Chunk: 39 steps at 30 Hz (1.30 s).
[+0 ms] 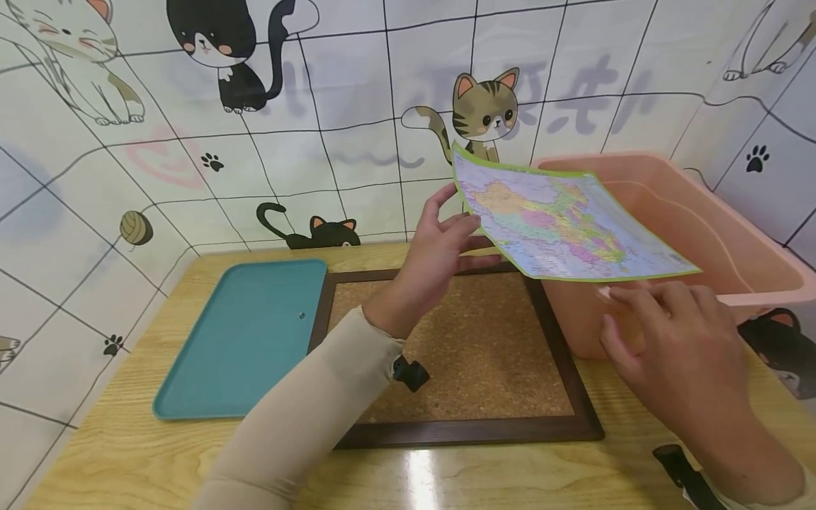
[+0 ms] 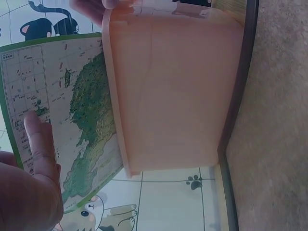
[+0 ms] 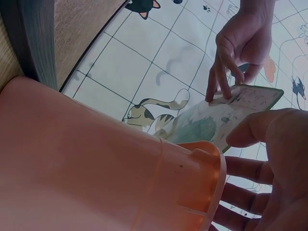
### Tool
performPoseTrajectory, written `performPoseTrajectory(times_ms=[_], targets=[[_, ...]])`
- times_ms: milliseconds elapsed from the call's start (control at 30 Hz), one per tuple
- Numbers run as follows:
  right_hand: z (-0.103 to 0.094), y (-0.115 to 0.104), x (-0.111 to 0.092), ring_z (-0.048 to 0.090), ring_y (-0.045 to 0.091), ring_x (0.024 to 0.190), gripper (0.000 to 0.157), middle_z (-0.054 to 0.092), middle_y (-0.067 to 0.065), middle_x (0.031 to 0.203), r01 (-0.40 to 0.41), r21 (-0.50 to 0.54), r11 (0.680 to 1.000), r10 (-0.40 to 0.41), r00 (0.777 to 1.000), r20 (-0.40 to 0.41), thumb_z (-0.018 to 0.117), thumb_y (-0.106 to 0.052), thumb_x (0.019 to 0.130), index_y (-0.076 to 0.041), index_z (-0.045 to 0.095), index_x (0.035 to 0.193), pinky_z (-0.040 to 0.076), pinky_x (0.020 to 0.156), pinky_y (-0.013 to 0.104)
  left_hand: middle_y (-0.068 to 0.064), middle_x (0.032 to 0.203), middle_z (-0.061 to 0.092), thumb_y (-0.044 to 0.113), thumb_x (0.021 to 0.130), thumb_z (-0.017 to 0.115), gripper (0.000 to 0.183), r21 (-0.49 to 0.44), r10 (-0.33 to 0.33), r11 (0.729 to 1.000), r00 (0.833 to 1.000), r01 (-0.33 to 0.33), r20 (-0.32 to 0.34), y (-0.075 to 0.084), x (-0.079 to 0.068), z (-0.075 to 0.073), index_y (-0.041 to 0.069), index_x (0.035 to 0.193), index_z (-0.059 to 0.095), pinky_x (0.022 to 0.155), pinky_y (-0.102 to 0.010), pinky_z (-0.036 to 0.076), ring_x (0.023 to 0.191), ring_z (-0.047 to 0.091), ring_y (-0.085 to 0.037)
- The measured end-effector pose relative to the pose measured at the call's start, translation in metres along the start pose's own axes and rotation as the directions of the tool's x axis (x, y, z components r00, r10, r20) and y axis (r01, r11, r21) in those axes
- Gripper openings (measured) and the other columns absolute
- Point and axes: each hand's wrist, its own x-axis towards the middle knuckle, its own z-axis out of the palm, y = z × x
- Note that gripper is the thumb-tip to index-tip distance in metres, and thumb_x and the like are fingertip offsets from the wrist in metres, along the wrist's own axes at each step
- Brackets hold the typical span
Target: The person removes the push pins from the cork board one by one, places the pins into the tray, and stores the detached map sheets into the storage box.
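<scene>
My left hand (image 1: 440, 241) holds a thin, green-edged map sheet (image 1: 548, 219) by its left edge, in the air over the back of the corkboard (image 1: 484, 340). The sheet's upper face carries a map in pastel colours. Its underside (image 2: 86, 115), seen in the left wrist view, shows a green relief map, with fingers lying against it. My right hand (image 1: 688, 347) is at the front rim of the pink plastic bin (image 1: 663, 205), below the sheet's right corner. In the right wrist view its fingers (image 3: 248, 197) are spread and reach past the rim, partly hidden by it.
A teal tray (image 1: 248, 333) lies left of the dark-framed corkboard on the wooden table (image 1: 115, 446). Behind them rises a white tiled-pattern wall covering (image 1: 357, 156) with cartoon cats. The bin stands at the right, close to the board's frame.
</scene>
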Motion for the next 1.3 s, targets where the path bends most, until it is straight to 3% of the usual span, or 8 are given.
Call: performPoseTrajectory(times_ms=[300, 533, 733, 1000, 1133, 1300], targets=[[0.0, 0.0, 0.002, 0.052, 0.046, 0.085, 0.051, 0.066, 0.021, 0.091, -0.028, 0.065, 0.998, 0.031, 0.998, -0.048, 0.039, -0.041, 0.093, -0.002, 0.07, 0.101, 0.038, 0.071, 0.054, -0.011, 0.121, 0.065, 0.011, 0.103, 0.054, 0.053, 0.009, -0.013, 1.0, 1.0, 0.013, 0.005, -0.005, 0.01, 0.015, 0.032, 0.145, 0.031, 0.08, -0.048, 0.06, 0.098, 0.072, -0.032], [-0.002, -0.001, 0.0, 0.053, 0.047, 0.087, 0.054, 0.064, 0.024, 0.089, -0.047, 0.037, 0.998, 0.048, 0.999, -0.024, 0.038, -0.043, 0.094, 0.0, 0.071, 0.1, 0.04, 0.072, 0.055, -0.008, 0.115, 0.066, 0.011, 0.102, 0.055, 0.052, -0.005, -0.026, 1.0, 1.0, 0.026, 0.015, -0.011, 0.019, 0.029, 0.031, 0.145, 0.033, 0.079, -0.051, 0.059, 0.094, 0.072, -0.032], [-0.004, -0.002, 0.0, 0.051, 0.047, 0.085, 0.053, 0.061, 0.024, 0.09, -0.045, 0.016, 0.999, 0.045, 0.999, 0.022, 0.039, -0.042, 0.095, 0.0, 0.071, 0.103, 0.039, 0.071, 0.053, -0.006, 0.111, 0.067, 0.012, 0.102, 0.056, 0.051, 0.029, -0.033, 0.999, 0.999, 0.033, 0.004, -0.015, 0.026, 0.036, 0.032, 0.144, 0.035, 0.072, -0.045, 0.061, 0.092, 0.074, -0.032], [0.003, -0.003, 0.0, 0.05, 0.047, 0.083, 0.055, 0.059, 0.024, 0.093, -0.048, 0.097, 0.994, 0.056, 0.995, -0.083, 0.04, -0.044, 0.093, 0.0, 0.073, 0.098, 0.036, 0.07, 0.055, -0.002, 0.109, 0.067, 0.016, 0.101, 0.058, 0.05, 0.056, -0.034, 0.998, 0.999, 0.034, 0.0, -0.02, 0.031, 0.044, 0.032, 0.143, 0.036, 0.07, -0.043, 0.061, 0.095, 0.074, -0.035], [0.005, -0.002, 0.0, 0.049, 0.049, 0.084, 0.056, 0.058, 0.025, 0.091, -0.051, 0.107, 0.993, 0.061, 0.994, -0.095, 0.04, -0.044, 0.094, 0.001, 0.073, 0.098, 0.035, 0.072, 0.056, -0.001, 0.11, 0.066, 0.017, 0.101, 0.06, 0.049, 0.06, -0.041, 0.997, 0.999, 0.041, 0.004, -0.022, 0.035, 0.049, 0.032, 0.142, 0.038, 0.069, -0.042, 0.061, 0.096, 0.073, -0.037], [0.005, -0.001, -0.001, 0.049, 0.049, 0.085, 0.054, 0.058, 0.025, 0.089, -0.039, 0.103, 0.994, 0.049, 0.994, -0.097, 0.04, -0.042, 0.094, 0.002, 0.072, 0.098, 0.035, 0.071, 0.058, -0.001, 0.11, 0.065, 0.018, 0.101, 0.061, 0.048, 0.07, -0.04, 0.997, 0.999, 0.04, 0.008, -0.025, 0.037, 0.054, 0.031, 0.141, 0.038, 0.065, -0.038, 0.061, 0.088, 0.075, -0.031]])
